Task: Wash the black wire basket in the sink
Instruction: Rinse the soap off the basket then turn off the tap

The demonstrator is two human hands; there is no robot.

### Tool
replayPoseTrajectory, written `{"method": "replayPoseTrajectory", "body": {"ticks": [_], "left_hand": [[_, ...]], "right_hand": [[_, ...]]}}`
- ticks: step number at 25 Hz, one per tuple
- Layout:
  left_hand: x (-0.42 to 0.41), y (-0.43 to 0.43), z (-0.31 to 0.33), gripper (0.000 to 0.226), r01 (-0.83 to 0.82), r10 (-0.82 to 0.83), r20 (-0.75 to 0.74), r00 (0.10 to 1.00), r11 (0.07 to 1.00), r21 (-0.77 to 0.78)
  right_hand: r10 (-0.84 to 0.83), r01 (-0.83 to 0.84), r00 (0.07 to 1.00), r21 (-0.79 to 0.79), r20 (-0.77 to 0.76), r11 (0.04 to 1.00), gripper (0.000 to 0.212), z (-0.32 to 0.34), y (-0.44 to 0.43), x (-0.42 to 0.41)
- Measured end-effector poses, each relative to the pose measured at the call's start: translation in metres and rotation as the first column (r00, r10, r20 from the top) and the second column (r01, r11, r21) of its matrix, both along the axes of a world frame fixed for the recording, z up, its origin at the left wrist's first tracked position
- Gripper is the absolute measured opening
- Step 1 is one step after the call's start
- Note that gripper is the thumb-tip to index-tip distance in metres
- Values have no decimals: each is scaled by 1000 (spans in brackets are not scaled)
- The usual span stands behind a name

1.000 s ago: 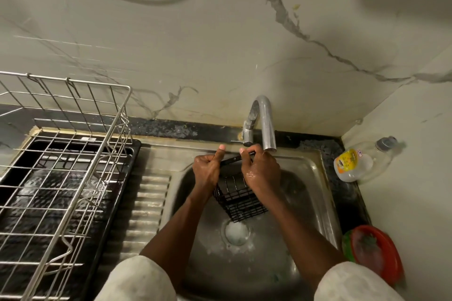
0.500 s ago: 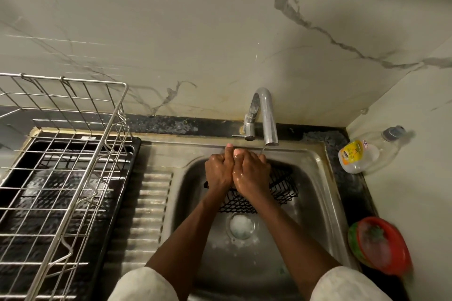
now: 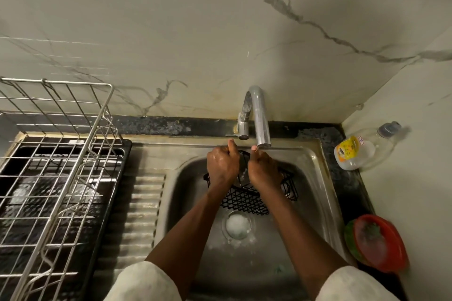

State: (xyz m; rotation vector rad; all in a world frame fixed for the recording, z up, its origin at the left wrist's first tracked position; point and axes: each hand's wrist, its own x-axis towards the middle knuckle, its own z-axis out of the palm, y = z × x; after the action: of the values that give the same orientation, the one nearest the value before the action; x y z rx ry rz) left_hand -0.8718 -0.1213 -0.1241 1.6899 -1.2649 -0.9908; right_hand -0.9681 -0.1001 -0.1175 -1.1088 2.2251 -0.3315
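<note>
Dish rack [image 3: 56, 154]: steel wire, standing on a black tray at the left end of the surface.
Sink [image 3: 315, 173]: steel bowl set toward the right end of the surface; white foam lies over the drain [image 3: 236, 224].
Black wire basket [image 3: 244, 200]: held tilted at the back of the sink bowl, just below the spout and above the drain.
Progress: I judge the wash to be under way. Both hands look wet, and the foam suggests soap has been used. I cannot tell whether water is running. A final rinse and setting the basket to drain appear to remain.
Tap [image 3: 259, 115]: chrome, at the sink's back edge, spout over the hands.
Bottle [image 3: 354, 151]: clear, lying in the back right corner of the surface; yellow label, print too small for me to read.
Left hand [image 3: 222, 166]: fingers curled over the basket's far rim, thumb raised.
Right hand [image 3: 263, 170]: just beside the left, gripping the same rim.
</note>
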Motion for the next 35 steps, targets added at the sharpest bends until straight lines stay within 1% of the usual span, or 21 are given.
{"method": "replayPoseTrajectory", "body": {"ticks": [2,4,6,8,9,11,13,14,16,17,19,21,23,26,28,30,32,35], "left_hand": [[-1,-6,-2,56,24,-24,-6,1000,1000,-4],[0,-9,-1,58,41,-41,-17,999,999,-3],[11,-9,-7,54,45,-43,-83,996,999,20],[26,0,-15,54,4,0,-125,992,999,37],[32,4,-16,55,-28,30,-116,993,999,26],[41,8,-18,56,-71,71,-99,993,997,-1],[46,7,-17,60,-97,95,-85,992,995,-22],[47,5,-16,61,-95,93,-68,993,995,-28],[49,3,-18,62,-59,58,-44,997,998,-37],[53,4,-19,61,-48,46,-52,998,998,-33],[58,7,-20,60,-52,50,-79,996,998,-32],[65,10,-29,61,-63,61,-112,992,998,-16],[72,13,-41,60,-74,74,-137,988,997,5],[75,19,-43,59,-96,94,-141,986,995,-10],[70,20,-36,57,-91,84,-143,986,995,-41],[60,19,-25,54,-72,61,-152,986,995,-65],[54,16,-21,53,-42,30,-148,989,996,-76],[54,20,-21,55,-45,38,-136,990,998,-53]], "right_hand": [[-16,15,999,49,29,999,69,7,1,16],[-43,42,998,43,37,998,73,8,2,27],[-79,76,996,58,40,995,85,-1,4,22],[-185,179,982,124,47,976,97,-13,6,5],[-244,235,968,145,52,961,100,-18,7,-1],[-291,283,956,155,30,947,98,-21,7,-1],[-292,280,955,173,49,944,92,-11,4,19],[-260,249,964,154,58,956,89,-4,3,33],[-109,108,993,26,36,994,80,6,9,67],[-30,31,999,-38,27,999,77,8,14,80],[45,-41,998,-97,40,994,76,5,20,92],[56,-53,998,-128,25,990,77,-6,25,85],[43,-37,999,-193,27,980,74,-21,28,65],[14,-18,1000,-271,-18,962,70,-41,42,34],[-70,67,998,-242,-4,968,69,-47,40,18],[-159,163,987,-154,35,975,68,-47,30,13],[-211,212,977,-50,41,976,71,-41,20,11],[-269,269,963,18,33,963,77,-35,15,6]]}}
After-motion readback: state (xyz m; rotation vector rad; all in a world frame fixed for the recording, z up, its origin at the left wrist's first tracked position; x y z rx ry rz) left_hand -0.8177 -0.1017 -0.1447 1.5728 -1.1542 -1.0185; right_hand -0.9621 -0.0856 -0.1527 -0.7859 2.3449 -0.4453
